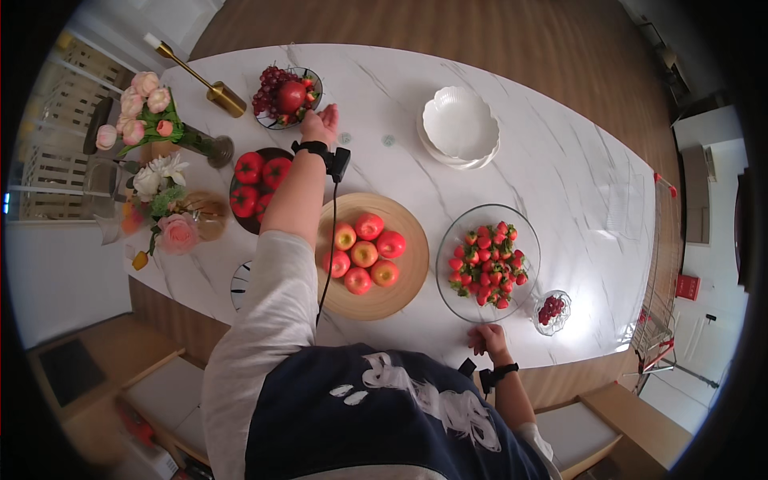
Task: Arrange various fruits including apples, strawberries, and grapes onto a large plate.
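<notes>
My left hand (320,125) is palm up beside the rim of a small plate (319,90), fingers loosely curled, with nothing seen in it. The plate bears red grapes (270,90), a round red fruit (291,97) and strawberries (310,95). My right hand (488,339) rests low at the table's near edge, just below a glass bowl (443,273) of strawberries (487,264); its fingers are bent, and whether they hold anything is unclear. A round wooden plate (390,303) of apples (364,254) lies between my arms. Tomatoes (244,201) on a dark plate are partly behind my left forearm.
Stacked white scalloped bowls (461,123) stand at the back. A small glass bowl (561,327) holds grapes (551,310) at the right. A brass candle holder (226,100) and vases of flowers (179,233) stand at the left. A black cable (333,240) hangs from my left wrist, across the wooden plate.
</notes>
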`<state>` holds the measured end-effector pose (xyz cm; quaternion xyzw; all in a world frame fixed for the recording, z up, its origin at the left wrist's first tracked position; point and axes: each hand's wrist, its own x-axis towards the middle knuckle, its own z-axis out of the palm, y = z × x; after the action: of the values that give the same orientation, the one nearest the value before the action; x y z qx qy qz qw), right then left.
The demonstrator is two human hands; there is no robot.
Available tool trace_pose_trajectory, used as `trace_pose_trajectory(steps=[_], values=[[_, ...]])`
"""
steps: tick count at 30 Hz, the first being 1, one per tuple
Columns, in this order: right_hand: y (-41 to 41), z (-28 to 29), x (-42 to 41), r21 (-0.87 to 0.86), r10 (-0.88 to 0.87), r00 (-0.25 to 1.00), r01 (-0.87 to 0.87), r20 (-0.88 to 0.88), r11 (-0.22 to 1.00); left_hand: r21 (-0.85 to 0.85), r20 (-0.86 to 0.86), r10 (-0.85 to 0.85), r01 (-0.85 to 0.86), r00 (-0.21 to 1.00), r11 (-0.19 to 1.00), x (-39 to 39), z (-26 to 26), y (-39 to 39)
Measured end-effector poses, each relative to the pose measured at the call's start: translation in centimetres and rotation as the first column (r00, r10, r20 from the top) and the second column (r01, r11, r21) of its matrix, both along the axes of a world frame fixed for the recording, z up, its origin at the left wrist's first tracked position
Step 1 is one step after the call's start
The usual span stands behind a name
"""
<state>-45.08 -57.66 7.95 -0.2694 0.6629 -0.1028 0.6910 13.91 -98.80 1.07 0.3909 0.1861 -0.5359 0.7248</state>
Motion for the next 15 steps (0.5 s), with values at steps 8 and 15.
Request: trace_pose_trajectory(steps=[8, 15], values=[[-0.7, 0.7, 0.3, 0.035, 0.002, 1.000, -0.002, 0.006, 0.999, 0.012, 0.032, -0.063, 0.063, 0.997, 0.998, -0.1, 0.1, 2.1], [-0.4, 0.4, 0.0, -0.008, 0.022, 0.999, -0.021, 0.046, 1.000, -0.017, -0.032, -0.189, 0.188, 0.981, 0.982, -2.3, 0.4, 6.3]])
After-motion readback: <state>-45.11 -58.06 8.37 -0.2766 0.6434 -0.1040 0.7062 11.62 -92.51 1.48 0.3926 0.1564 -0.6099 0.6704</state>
